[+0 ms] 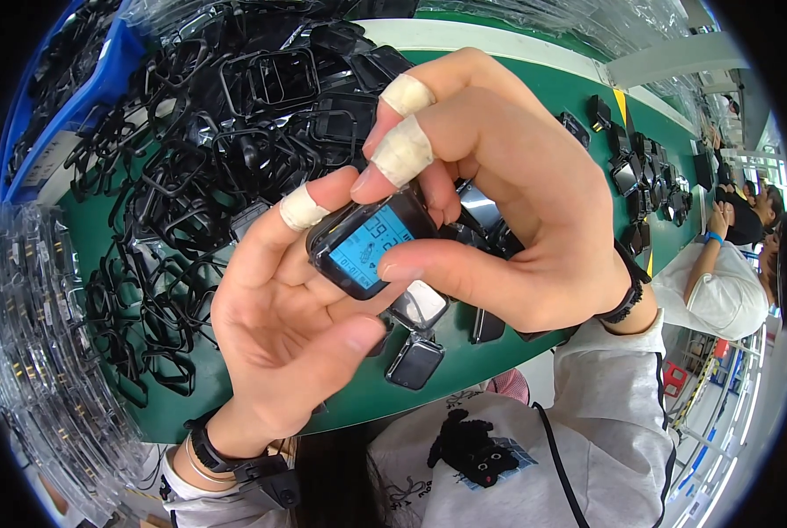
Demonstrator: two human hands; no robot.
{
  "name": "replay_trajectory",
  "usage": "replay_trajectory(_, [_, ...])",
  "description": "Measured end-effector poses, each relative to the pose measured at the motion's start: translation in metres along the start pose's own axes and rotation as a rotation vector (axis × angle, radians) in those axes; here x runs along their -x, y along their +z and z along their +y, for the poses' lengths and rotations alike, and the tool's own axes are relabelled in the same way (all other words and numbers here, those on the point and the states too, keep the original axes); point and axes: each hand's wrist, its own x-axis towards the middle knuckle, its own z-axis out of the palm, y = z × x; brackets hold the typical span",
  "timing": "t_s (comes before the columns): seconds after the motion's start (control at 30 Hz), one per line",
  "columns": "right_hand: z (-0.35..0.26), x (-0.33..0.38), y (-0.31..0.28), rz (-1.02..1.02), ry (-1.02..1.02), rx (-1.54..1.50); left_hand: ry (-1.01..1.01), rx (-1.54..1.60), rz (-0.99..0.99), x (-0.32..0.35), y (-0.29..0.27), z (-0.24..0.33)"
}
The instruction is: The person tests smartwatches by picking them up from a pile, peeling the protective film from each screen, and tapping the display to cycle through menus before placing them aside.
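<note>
A square black digital watch body (pixel 369 249) with a lit blue display is held up between my hands, tilted. My right hand (pixel 534 202) pinches it, thumb on the lower right of the screen side and fingers at its top edge. Two of those fingers wear pale tape. My left hand (pixel 275 304) cradles the watch body from the left, its taped index finger at the upper corner and its thumb apart from it. Just below the hands, a dark watch body (pixel 414 362) lies on the green table beside a piece with a whitish, shiny face (pixel 420 305).
Many thin black frames (pixel 226 114) are heaped on the left and far table (pixel 393 400). A blue bin (pixel 103 84) stands far left. Clear plastic packaging (pixel 50 326) is stacked at the left edge. More watch bodies (pixel 627 176) lie at right, near another person (pixel 719 286).
</note>
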Motion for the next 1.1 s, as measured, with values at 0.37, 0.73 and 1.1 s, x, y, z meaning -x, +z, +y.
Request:
replay_trajectory(0.37, [0.009, -0.005, -0.003, -0.070, -0.153, 0.080, 0.020, -0.085, 0.005, 0.000, 0.001, 0.003])
replay_trajectory(0.73, [0.011, -0.002, 0.000, -0.118, -0.039, -0.142, 0.015, -0.075, 0.023, 0.000, 0.002, 0.003])
replay_trajectory(1.1, [0.009, -0.001, 0.009, -0.090, 0.114, -0.543, -0.090, 0.003, 0.025, 0.002, 0.006, 0.008])
